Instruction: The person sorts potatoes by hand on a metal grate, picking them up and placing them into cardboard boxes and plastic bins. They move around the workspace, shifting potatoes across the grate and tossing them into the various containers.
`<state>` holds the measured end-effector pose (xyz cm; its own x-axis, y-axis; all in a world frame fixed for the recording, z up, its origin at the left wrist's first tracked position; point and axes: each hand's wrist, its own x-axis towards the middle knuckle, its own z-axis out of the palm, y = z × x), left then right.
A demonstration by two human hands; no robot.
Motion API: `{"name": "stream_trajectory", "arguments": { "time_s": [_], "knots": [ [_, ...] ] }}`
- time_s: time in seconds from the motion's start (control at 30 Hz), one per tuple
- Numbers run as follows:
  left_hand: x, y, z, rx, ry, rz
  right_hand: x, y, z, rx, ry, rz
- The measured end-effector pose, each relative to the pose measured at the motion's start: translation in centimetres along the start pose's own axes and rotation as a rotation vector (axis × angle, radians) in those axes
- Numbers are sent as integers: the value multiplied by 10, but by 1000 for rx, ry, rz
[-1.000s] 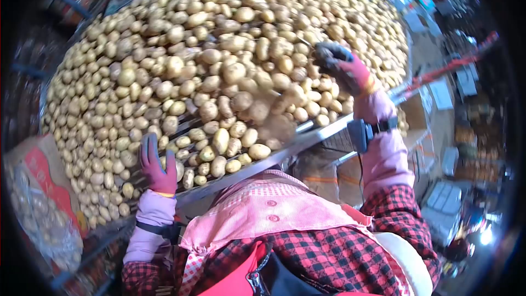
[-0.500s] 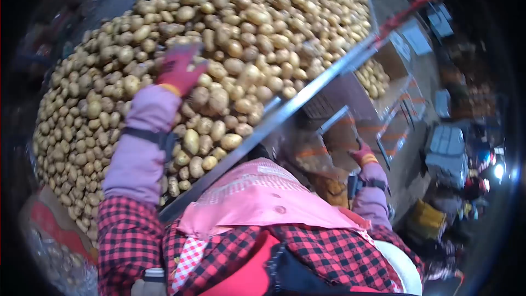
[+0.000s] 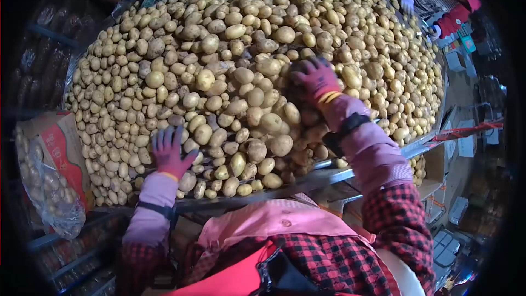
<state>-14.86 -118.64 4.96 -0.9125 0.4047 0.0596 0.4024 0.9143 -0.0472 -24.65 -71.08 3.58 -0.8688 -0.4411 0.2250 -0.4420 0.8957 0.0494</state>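
Note:
A broad heap of potatoes [image 3: 205, 79] covers the table in front of me. My left hand [image 3: 171, 152], in a pink glove with grey fingertips, lies with fingers spread on potatoes near the front edge. Nothing shows in its grasp. Farther out and to the right, my right hand [image 3: 318, 80] reaches across the heap in a matching glove with dark fingertips. Its fingers are apart, resting against potatoes. Potatoes just below it look smeared by motion.
A metal rail [image 3: 329, 176] edges the table's near side. At left stands a red and tan carton [image 3: 61, 151] beside a clear bag of potatoes [image 3: 46, 186]. Another person's gloved hand [image 3: 406, 3] is at the heap's far right. A cardboard box [image 3: 434, 167] sits beyond the rail.
My right hand has come from beside the box beyond the rail onto the potato heap. My left hand now lies nearer the front edge. The view has turned left.

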Motion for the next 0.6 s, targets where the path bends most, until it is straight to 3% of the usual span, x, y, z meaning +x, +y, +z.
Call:
{"name": "stream_trajectory", "arguments": {
  "time_s": [0.13,0.17,0.23,0.27,0.3,0.33,0.37,0.4,0.43,0.47,0.5,0.53,0.6],
  "knots": [
    [-8,-13,17,31,-77,-63,24,86,-23,-60,-48,217],
    [-6,-13,19,16,-68,-84,30,92,-20,-320,186,293],
    [-9,-9,22,0,-75,-122,78,72,-26,-32,294,186],
    [-10,-11,23,9,-55,-107,105,44,-13,100,260,137],
    [-10,-11,21,12,-59,-107,127,19,-5,318,97,31],
    [-9,-9,17,12,-63,-106,157,-7,7,231,-406,16],
    [-8,-9,16,9,-65,-103,148,-24,17,97,-298,-100],
    [-10,-12,20,-1,-40,-88,140,-28,12,74,-357,-125],
    [-11,-13,20,-1,-49,-94,134,-26,-2,44,-420,-157],
    [-9,-11,17,-7,-51,-102,129,-17,-26,49,-648,-22],
    [-8,-11,16,-13,-51,-102,108,27,7,45,-486,-129],
    [-9,-11,17,-23,-70,-112,113,36,-16,-35,-571,-61],
    [-9,-9,17,-35,-87,-128,123,31,-36,-26,-530,7]
  ]
}}
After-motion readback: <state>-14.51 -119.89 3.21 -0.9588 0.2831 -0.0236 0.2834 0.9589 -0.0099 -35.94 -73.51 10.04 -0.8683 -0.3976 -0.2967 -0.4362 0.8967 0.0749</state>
